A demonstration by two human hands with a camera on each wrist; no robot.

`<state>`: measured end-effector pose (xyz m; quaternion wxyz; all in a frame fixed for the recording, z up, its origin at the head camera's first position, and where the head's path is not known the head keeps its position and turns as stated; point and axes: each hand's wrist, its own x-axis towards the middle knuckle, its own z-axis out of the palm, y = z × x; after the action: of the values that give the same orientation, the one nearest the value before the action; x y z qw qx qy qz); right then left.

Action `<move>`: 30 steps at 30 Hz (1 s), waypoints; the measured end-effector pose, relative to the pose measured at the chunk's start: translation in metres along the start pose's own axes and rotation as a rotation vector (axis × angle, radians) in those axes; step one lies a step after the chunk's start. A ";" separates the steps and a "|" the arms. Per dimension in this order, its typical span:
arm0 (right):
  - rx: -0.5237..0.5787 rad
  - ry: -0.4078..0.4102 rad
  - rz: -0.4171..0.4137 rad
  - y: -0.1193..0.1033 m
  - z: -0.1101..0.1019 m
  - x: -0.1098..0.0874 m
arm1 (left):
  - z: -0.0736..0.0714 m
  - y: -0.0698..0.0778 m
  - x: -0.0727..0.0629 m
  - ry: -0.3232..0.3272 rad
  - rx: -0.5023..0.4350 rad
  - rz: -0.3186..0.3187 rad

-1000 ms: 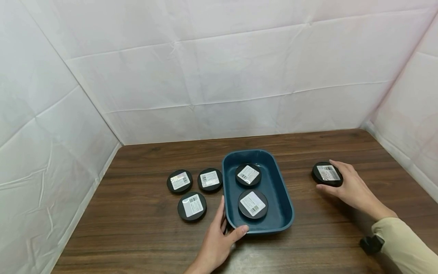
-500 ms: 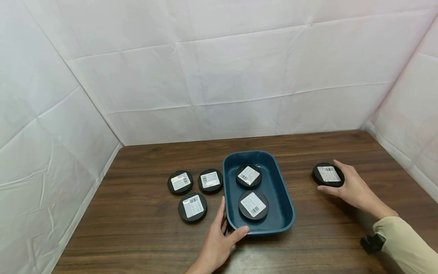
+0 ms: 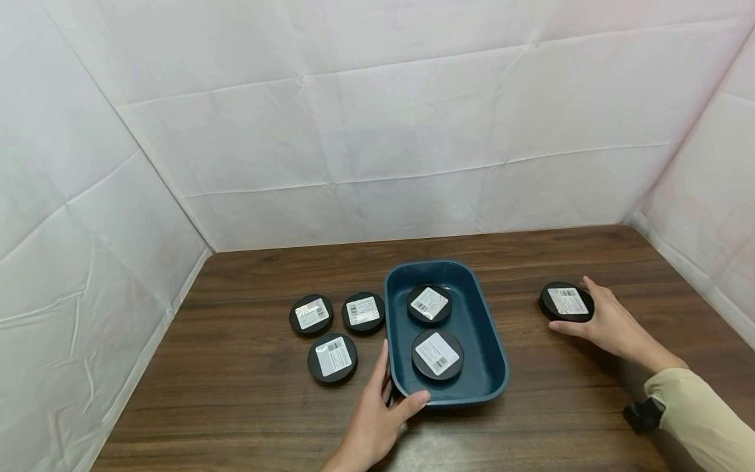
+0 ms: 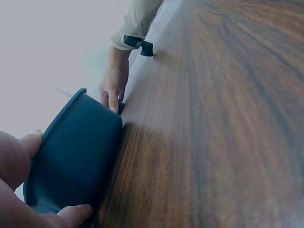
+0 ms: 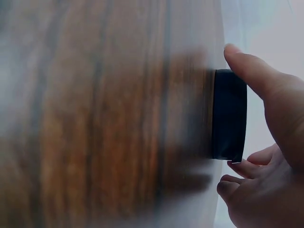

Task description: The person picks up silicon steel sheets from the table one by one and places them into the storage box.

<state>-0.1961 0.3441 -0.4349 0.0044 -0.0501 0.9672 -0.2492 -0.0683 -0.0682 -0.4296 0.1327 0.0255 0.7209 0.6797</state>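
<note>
In the head view my left hand (image 3: 375, 413) grips the near left corner of a blue rectangular tray (image 3: 494, 347), thumb at the front rim and fingers along its outer side. Two black round discs with white barcode labels lie inside, a rear disc (image 3: 429, 304) and a front disc (image 3: 437, 354). Over at the right, a labelled black disc (image 3: 566, 302) stands flat on the table. Around it is my right hand (image 3: 616, 328), its thumb at the near side and its fingers loosely at the right. The right wrist view shows this disc (image 5: 229, 116) between thumb and fingers.
Several more discs stand left of the tray: a far left disc (image 3: 310, 314), one close to the tray wall (image 3: 363, 312) and a nearer one (image 3: 332, 358). White sheeting (image 3: 413, 131) encloses the wooden table (image 3: 236, 393) at the back and both sides.
My right hand's fingers have loosened and drawn slightly right from the right-hand disc, which stays in place. The left hand and tray have not visibly moved.
</note>
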 end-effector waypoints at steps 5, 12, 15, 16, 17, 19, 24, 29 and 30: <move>-0.005 -0.007 0.004 0.002 0.000 0.000 | 0.001 -0.002 0.000 0.004 -0.003 0.003; -0.026 -0.018 0.012 0.003 0.000 0.001 | 0.001 -0.004 0.000 0.002 -0.011 -0.007; -0.042 -0.034 0.025 0.003 -0.001 0.002 | 0.001 -0.003 0.000 0.003 -0.005 -0.007; -0.047 -0.040 0.030 0.003 -0.001 0.002 | 0.001 -0.003 0.001 0.004 -0.002 -0.006; -0.051 -0.043 0.033 0.003 -0.001 0.002 | 0.001 -0.003 0.001 0.004 0.000 -0.005; -0.057 -0.048 0.035 0.002 -0.002 0.003 | 0.001 -0.003 0.001 0.005 0.004 -0.003; -0.063 -0.053 0.031 0.002 -0.001 0.005 | 0.001 -0.002 0.000 0.006 0.000 0.002; -0.055 -0.046 0.030 -0.001 0.000 0.007 | 0.001 -0.001 0.000 0.008 0.001 0.008; -0.054 -0.047 0.034 -0.002 0.000 0.007 | 0.001 -0.001 0.000 0.008 0.002 0.010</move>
<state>-0.2028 0.3420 -0.4338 0.0299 -0.0393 0.9739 -0.2217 -0.0679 -0.0678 -0.4309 0.1266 0.0264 0.7220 0.6797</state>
